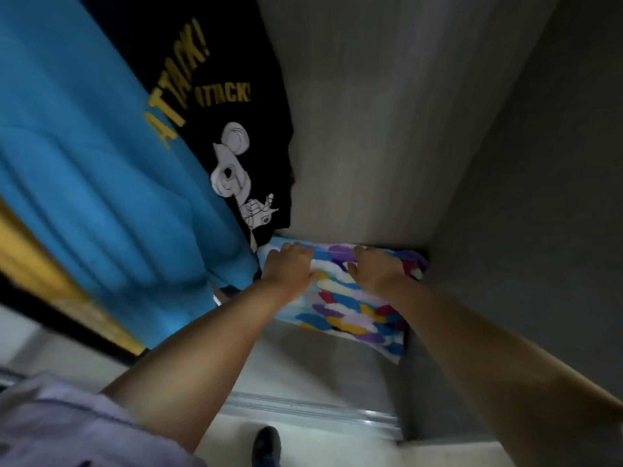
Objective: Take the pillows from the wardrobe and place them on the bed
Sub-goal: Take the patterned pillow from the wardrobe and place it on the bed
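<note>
A pillow (347,308) with a pattern of blue, purple, yellow, red and white patches lies on the floor of the wardrobe, pushed into its back right corner. Both my arms reach down into the wardrobe. My left hand (290,264) lies on the pillow's far left part, fingers curled over its back edge. My right hand (374,267) grips the far right part of the same pillow, fingers bent into the fabric. The pillow's far edge is hidden under my hands. No bed is in view.
Hanging clothes fill the left side: a blue garment (101,183) and a black T-shirt (215,106) with yellow lettering, both close to my left arm. The wardrobe's grey side wall (526,197) stands at the right. A metal door track (310,409) and my dark shoe (266,446) are below.
</note>
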### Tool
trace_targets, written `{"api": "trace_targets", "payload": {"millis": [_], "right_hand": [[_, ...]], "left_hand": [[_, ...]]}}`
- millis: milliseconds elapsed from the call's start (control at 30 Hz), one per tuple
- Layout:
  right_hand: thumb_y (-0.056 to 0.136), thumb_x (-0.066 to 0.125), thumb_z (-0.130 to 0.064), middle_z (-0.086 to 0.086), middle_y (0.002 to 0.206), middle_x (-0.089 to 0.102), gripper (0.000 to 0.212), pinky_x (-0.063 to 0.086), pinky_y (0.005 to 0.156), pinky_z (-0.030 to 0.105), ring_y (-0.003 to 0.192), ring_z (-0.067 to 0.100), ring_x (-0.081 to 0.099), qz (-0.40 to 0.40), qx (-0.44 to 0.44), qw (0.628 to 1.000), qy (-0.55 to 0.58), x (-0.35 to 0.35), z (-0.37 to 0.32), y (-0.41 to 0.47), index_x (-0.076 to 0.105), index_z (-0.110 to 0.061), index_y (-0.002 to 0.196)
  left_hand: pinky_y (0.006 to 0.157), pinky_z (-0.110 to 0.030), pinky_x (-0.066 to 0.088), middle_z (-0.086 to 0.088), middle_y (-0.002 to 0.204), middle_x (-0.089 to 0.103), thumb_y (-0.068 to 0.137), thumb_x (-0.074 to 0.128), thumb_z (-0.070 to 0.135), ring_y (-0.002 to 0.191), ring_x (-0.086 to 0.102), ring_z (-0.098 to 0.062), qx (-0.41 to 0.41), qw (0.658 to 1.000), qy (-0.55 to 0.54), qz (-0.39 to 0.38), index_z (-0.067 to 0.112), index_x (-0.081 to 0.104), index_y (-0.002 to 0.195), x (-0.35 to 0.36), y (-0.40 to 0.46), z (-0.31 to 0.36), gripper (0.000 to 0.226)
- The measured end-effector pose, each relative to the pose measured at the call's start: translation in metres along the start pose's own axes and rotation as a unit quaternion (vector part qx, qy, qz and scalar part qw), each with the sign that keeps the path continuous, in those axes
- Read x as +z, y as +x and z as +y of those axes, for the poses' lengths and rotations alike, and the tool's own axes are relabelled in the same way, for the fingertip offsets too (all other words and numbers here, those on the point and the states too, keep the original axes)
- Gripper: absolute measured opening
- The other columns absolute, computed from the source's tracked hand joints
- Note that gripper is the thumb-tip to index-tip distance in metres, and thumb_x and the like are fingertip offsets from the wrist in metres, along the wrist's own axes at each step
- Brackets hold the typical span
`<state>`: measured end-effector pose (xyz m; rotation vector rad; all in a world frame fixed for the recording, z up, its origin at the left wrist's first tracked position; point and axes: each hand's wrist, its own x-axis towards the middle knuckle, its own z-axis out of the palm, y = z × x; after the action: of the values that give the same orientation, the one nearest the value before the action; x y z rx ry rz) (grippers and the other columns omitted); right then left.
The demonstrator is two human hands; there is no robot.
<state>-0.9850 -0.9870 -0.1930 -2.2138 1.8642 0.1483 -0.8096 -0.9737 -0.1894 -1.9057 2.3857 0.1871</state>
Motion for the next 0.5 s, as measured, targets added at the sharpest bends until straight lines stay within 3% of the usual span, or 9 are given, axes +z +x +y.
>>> {"api": "trace_targets", "payload": {"millis": [133, 233, 367, 500], "right_hand": [[0.098, 0.038, -0.038, 0.016, 0.129, 0.056, 0.042, 0.048, 0.091, 0.042, 0.116, 0.033, 0.056, -0.045, 0.083, 0.995, 0.021, 0.045, 0.015, 0.033, 0.043, -0.013, 0.132], [0.097, 0.039, -0.04, 0.013, 0.128, 0.052, 0.041, 0.048, 0.09, 0.042, 0.116, 0.033, 0.055, -0.069, 0.101, 0.992, 0.023, 0.075, 0.032, 0.066, 0.043, -0.018, 0.131], [0.096, 0.041, -0.044, 0.006, 0.137, 0.047, 0.048, 0.045, 0.1, 0.042, 0.126, 0.025, 0.047, -0.066, 0.073, 0.995, 0.008, 0.131, 0.06, 0.142, 0.036, -0.026, 0.141], [0.095, 0.044, -0.044, 0.002, 0.154, 0.03, 0.062, 0.03, 0.115, 0.039, 0.14, 0.021, 0.032, -0.059, 0.056, 0.996, 0.028, 0.213, 0.089, 0.232, 0.021, -0.027, 0.15]], "left_hand": [[0.089, -0.043, 0.043, -0.012, 0.125, 0.053, 0.091, 0.051, 0.041, 0.115, 0.05, -0.031, 0.084, 0.995, 0.028, -0.043, 0.013, 0.046, 0.126, 0.043, 0.052, -0.011, 0.045], [0.088, -0.041, 0.044, -0.01, 0.124, 0.053, 0.091, 0.05, 0.043, 0.116, 0.05, -0.029, 0.099, 0.993, 0.04, -0.058, 0.014, 0.045, 0.128, 0.081, 0.094, -0.02, 0.047], [0.1, -0.038, 0.039, -0.007, 0.14, 0.045, 0.092, 0.048, 0.041, 0.129, 0.042, -0.025, 0.104, 0.993, 0.017, -0.046, 0.017, 0.036, 0.139, 0.153, 0.174, -0.032, 0.054], [0.112, -0.037, 0.026, -0.006, 0.156, 0.023, 0.093, 0.049, 0.042, 0.143, 0.023, -0.022, 0.088, 0.995, 0.021, -0.051, 0.02, 0.019, 0.148, 0.256, 0.246, -0.048, 0.067]]}}
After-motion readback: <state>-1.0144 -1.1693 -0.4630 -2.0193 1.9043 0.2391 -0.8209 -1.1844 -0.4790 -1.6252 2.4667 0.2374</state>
